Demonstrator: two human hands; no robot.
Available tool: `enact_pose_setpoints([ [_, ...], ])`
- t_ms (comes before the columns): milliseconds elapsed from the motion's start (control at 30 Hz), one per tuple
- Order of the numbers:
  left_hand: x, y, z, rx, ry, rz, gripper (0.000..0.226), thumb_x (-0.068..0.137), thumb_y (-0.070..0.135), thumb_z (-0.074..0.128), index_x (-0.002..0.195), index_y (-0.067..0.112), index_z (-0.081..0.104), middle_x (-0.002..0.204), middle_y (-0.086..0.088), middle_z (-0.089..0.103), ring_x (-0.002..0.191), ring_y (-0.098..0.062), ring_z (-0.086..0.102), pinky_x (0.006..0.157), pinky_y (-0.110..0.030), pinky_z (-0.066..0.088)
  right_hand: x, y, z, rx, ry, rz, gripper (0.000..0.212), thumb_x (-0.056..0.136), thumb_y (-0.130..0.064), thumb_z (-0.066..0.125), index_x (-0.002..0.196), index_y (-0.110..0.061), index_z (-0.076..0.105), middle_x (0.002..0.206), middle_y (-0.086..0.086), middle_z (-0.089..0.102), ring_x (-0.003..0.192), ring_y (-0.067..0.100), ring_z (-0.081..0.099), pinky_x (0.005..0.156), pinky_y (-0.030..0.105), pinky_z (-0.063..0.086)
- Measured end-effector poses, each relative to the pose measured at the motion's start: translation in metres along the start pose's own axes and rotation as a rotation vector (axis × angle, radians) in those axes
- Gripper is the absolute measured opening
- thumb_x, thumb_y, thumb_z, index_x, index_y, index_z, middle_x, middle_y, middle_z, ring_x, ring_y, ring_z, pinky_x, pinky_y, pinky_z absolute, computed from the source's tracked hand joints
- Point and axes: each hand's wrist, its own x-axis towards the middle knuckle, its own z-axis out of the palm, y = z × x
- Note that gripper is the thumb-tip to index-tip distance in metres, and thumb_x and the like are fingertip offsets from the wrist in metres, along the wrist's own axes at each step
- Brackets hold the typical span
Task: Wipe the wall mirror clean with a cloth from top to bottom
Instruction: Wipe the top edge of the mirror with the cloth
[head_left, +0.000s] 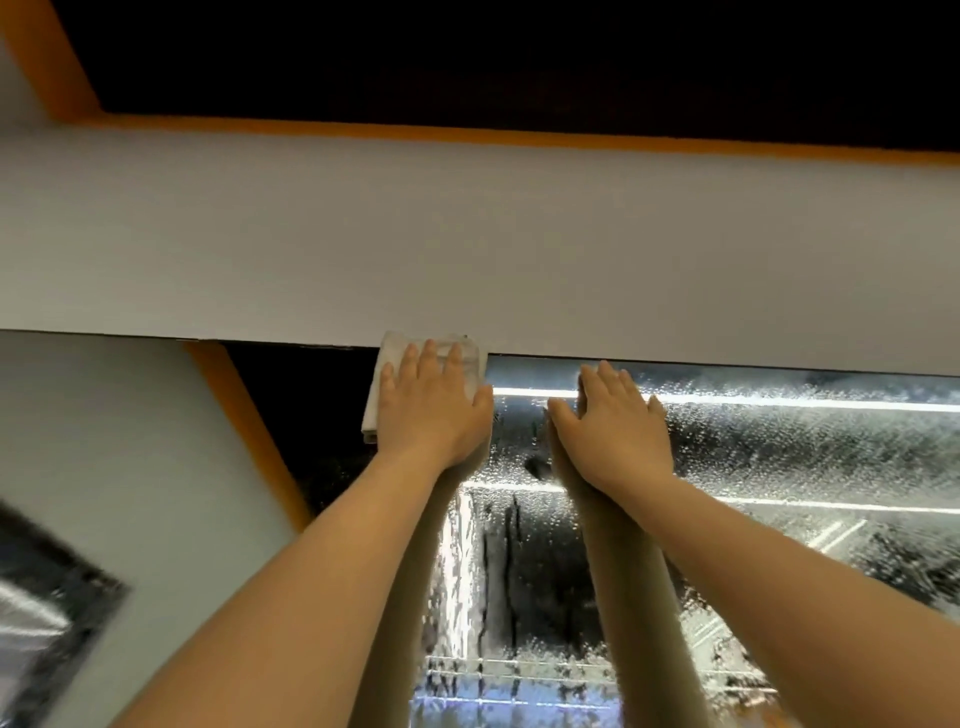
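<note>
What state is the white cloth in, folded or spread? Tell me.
Folded: the white cloth forms a compact rectangle with layered edges, pressed flat under the left hand at the mirror's top edge.
</note>
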Motion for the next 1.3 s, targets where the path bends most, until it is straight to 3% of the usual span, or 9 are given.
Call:
enact_pose_setpoints([
  [100,-0.004,0.003,-0.001,-0.011,-0.014,0.003,0.065,0.1,0.049,0.028,0.155,0.02,0.01,0.163,-0.005,0.007,0.149,-0.024,0.002,0.12,-0.046,0.002,0.005,0.003,-0.004,0.061,-0.042,0.008,0.061,0.101,-0.046,0.033,0.152,-0.015,0.025,0.162,0.004,0.015,0.149,0.021,0.009,0.12,0.046,0.006],
  [167,-0.008,0.004,-0.003,-0.023,-0.035,-0.001,0.066,0.1,0.051,0.029,0.155,0.021,0.01,0.163,-0.005,0.006,0.149,-0.025,0.002,0.119,-0.047,0.002,0.004,0.003,-0.008,0.123,-0.04,0.007,0.057,0.099,-0.044,0.038,0.145,-0.011,0.036,0.155,0.008,0.03,0.144,0.025,0.023,0.118,0.05,0.016],
  [233,-0.013,0.007,-0.006,-0.025,-0.071,-0.02,0.067,0.1,0.054,0.028,0.156,0.022,0.008,0.163,-0.005,0.003,0.15,-0.024,0.0,0.119,-0.046,0.0,-0.001,0.009,-0.012,0.144,0.003,-0.028,0.056,0.099,-0.043,0.04,0.145,-0.011,0.037,0.152,0.007,0.035,0.141,0.024,0.029,0.115,0.048,0.023],
  [400,-0.03,0.01,-0.01,-0.002,-0.068,-0.004,0.067,0.101,0.052,0.028,0.156,0.022,0.004,0.164,-0.003,0.002,0.15,-0.023,-0.002,0.12,-0.044,0.0,-0.002,0.06,-0.035,-0.062,0.055,-0.071,0.061,0.101,-0.044,0.033,0.154,-0.017,0.02,0.162,0.003,0.011,0.149,0.02,0.007,0.121,0.046,0.009],
  [533,-0.032,0.009,-0.007,0.001,-0.068,-0.008,0.066,0.101,0.051,0.028,0.156,0.024,0.003,0.164,-0.001,0.002,0.15,-0.022,-0.002,0.121,-0.042,0.0,0.008,0.112,-0.066,-0.069,0.112,0.036,0.06,0.103,-0.042,0.033,0.155,-0.016,0.016,0.162,0.006,0.012,0.149,0.023,0.009,0.12,0.047,0.011],
  [700,-0.025,0.004,0.0,0.035,-0.061,-0.012,0.063,0.1,0.05,0.029,0.155,0.023,0.013,0.163,-0.001,0.008,0.15,-0.021,0.002,0.121,-0.045,0.004,-0.007,0.17,-0.059,-0.174,-0.003,0.095,0.059,0.102,-0.046,0.025,0.154,-0.019,0.019,0.162,0.003,0.015,0.149,0.022,0.009,0.119,0.051,0.011],
  [1033,-0.022,0.001,0.006,0.081,-0.054,0.013,0.062,0.1,0.048,0.026,0.154,0.019,0.015,0.162,-0.004,0.01,0.149,-0.022,0.005,0.12,-0.046,0.007,-0.005,0.181,-0.054,-0.14,0.015,0.083,0.06,0.102,-0.048,0.025,0.155,-0.021,0.018,0.163,0.002,0.011,0.15,0.021,0.006,0.118,0.048,0.006],
  [1200,-0.013,0.01,-0.01,0.048,-0.254,-0.078,0.062,0.103,0.049,0.02,0.156,0.021,0.002,0.163,-0.004,-0.003,0.149,-0.024,-0.005,0.121,-0.043,-0.001,-0.006,0.18,-0.053,-0.132,0.027,0.076,0.059,0.103,-0.048,0.027,0.154,-0.021,0.018,0.163,0.002,0.012,0.149,0.021,0.008,0.119,0.049,0.007],
  [1300,-0.011,0.011,-0.018,0.07,-0.179,-0.067,0.052,0.104,0.038,0.026,0.153,0.022,0.018,0.157,-0.013,0.017,0.144,-0.031,0.014,0.115,-0.045,0.012,-0.006,0.18,-0.055,-0.134,0.032,0.08,0.059,0.102,-0.047,0.028,0.154,-0.021,0.018,0.162,0.002,0.012,0.149,0.021,0.009,0.119,0.048,0.007],
])
